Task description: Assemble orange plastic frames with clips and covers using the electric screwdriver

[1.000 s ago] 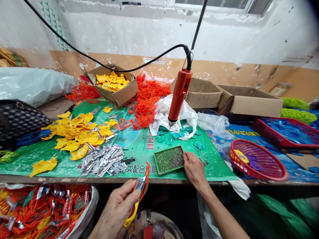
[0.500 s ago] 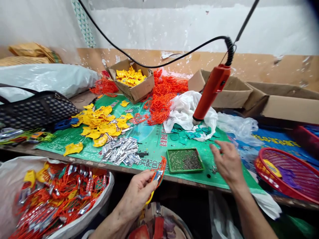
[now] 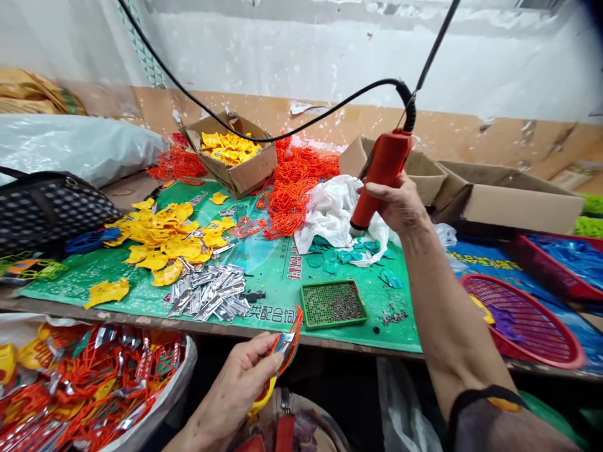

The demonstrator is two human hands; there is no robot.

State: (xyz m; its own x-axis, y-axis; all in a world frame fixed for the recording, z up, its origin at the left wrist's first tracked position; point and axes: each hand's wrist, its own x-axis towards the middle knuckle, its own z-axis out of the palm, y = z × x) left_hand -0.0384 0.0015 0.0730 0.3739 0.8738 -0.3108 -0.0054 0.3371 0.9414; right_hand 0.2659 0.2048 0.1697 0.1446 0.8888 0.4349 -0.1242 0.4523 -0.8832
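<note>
My left hand (image 3: 240,380), low in the centre, pinches a small assembly (image 3: 284,344) of orange, silver and yellow parts just off the table edge. Higher up on the right, my right hand (image 3: 400,199) is wrapped round a red electric screwdriver (image 3: 384,163) hanging from a black cable. The tool's tip points down by a white cloth (image 3: 332,204) and teal pieces (image 3: 331,260). Between the hands lies a green tray (image 3: 333,304) of small screws. Silver plates (image 3: 211,292) and yellow pieces (image 3: 164,232) are heaped to the left.
A sack (image 3: 186,370) full of assemblies stands at the lower left. Behind are a cardboard box (image 3: 249,176) of yellow parts and tangled orange pieces (image 3: 292,182). At the right are a red basket (image 3: 560,348) and open boxes (image 3: 522,204). The black cable (image 3: 325,116) crosses above the table.
My right hand has moved up from beside the tray and taken hold of the red screwdriver. My left hand still holds the assembly. The view has shifted somewhat to the right.
</note>
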